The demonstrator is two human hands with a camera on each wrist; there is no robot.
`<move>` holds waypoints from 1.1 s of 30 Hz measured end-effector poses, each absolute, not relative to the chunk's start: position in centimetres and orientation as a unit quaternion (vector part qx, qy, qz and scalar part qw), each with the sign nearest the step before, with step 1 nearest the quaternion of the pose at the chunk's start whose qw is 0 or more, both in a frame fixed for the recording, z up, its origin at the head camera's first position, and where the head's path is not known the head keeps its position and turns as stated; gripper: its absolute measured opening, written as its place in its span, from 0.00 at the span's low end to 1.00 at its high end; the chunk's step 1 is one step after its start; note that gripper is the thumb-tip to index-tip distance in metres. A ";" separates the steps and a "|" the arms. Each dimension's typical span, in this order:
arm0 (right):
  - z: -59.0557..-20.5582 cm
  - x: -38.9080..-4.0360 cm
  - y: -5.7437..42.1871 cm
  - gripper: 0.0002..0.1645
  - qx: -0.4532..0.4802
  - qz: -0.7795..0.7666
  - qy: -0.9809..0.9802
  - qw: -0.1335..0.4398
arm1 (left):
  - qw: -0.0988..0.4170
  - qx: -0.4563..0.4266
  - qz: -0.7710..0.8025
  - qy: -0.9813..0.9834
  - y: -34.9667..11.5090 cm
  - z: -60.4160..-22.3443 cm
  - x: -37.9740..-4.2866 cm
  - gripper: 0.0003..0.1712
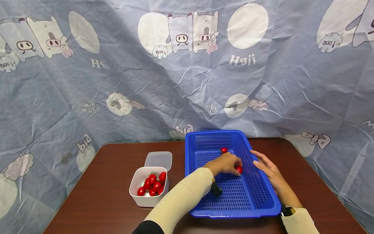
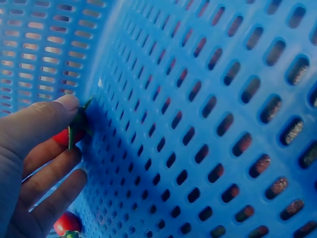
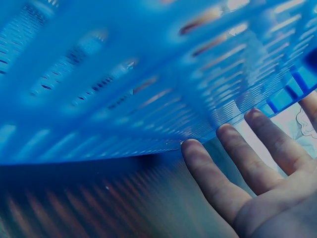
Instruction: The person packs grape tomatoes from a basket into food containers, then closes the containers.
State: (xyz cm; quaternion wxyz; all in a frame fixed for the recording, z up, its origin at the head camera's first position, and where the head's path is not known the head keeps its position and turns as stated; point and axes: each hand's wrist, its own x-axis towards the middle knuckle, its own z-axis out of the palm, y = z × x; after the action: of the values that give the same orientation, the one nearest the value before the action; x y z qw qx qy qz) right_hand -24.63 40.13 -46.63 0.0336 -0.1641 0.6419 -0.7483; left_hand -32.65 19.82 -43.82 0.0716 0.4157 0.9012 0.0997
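Observation:
My left hand (image 1: 228,163) reaches into a blue plastic basket (image 1: 233,213) and pinches a red cherry tomato (image 1: 239,170) beside the basket's right wall. In the left wrist view, that tomato's green stem (image 2: 79,124) pokes out between thumb and fingers. Another cherry tomato (image 1: 223,150) lies on the basket floor farther back; the left wrist view has a tomato (image 2: 67,224) below the hand. My right hand (image 1: 270,172) is at the basket's right side, thumb by the rim. From the right wrist, its straight fingers (image 3: 262,173) touch or nearly touch the outer wall.
Left of the basket stands a white square container (image 1: 148,202) with several cherry tomatoes inside. Behind it lies a translucent lid (image 1: 158,160). All rest on a dark brown table (image 1: 96,195), with a patterned grey-blue cloth (image 1: 163,91) hanging behind.

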 end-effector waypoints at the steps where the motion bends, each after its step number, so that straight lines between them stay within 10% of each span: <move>1: -46.6 -24.6 40.1 0.30 -0.166 -0.747 0.643 0.034 | 0.072 0.415 0.099 0.901 19.8 -43.8 -32.6 0.20; 33: -46.7 -24.8 40.0 0.30 -0.194 -0.753 0.628 0.029 | 0.098 0.465 0.070 0.877 18.4 -38.9 -31.8 0.20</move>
State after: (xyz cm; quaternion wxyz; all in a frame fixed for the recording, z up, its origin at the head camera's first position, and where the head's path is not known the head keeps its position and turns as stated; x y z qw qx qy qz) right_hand -24.81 40.03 -46.72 0.0292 -0.1943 0.6282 -0.7528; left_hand -31.79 18.37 -38.95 0.0980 0.4649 0.8771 0.0699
